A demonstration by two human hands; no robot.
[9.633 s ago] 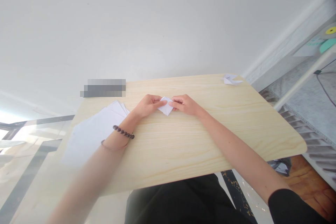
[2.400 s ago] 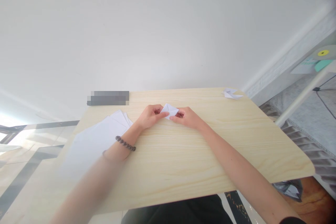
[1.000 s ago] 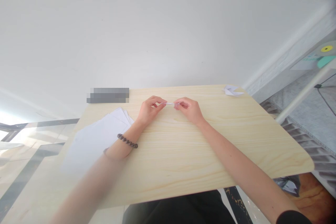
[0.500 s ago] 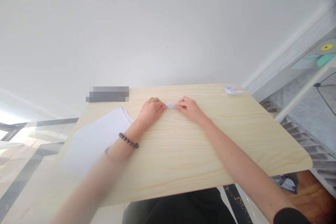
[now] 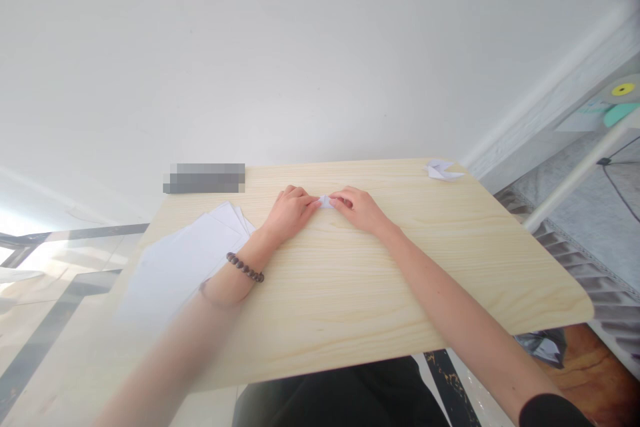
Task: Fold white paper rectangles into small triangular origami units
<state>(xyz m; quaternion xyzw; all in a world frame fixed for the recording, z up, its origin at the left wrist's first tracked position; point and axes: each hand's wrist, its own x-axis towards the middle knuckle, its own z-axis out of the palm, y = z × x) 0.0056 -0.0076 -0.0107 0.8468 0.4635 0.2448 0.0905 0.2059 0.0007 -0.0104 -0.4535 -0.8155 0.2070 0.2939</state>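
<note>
A small folded piece of white paper (image 5: 325, 202) is pinched between my two hands, just above or on the far middle part of the wooden table (image 5: 330, 293). My left hand (image 5: 291, 212), with a dark bead bracelet on its wrist, closes thumb and fingers on the paper's left end. My right hand (image 5: 359, 207) grips the right end between thumb and fingertips. Fold lines show on the short stretch of paper between the hands; its ends are hidden under my fingers.
Loose white paper sheets (image 5: 185, 253) lie fanned at the table's left, partly beneath my left forearm. A folded white paper figure (image 5: 443, 171) rests near the far right corner. A pixelated grey patch (image 5: 205, 179) covers something at the far left. A white wall (image 5: 320, 80) stands behind.
My fingers have come slightly closer together on the folded paper. More creases show on it now, and it looks flatter and more angular. The sheets and the paper figure stay put.
</note>
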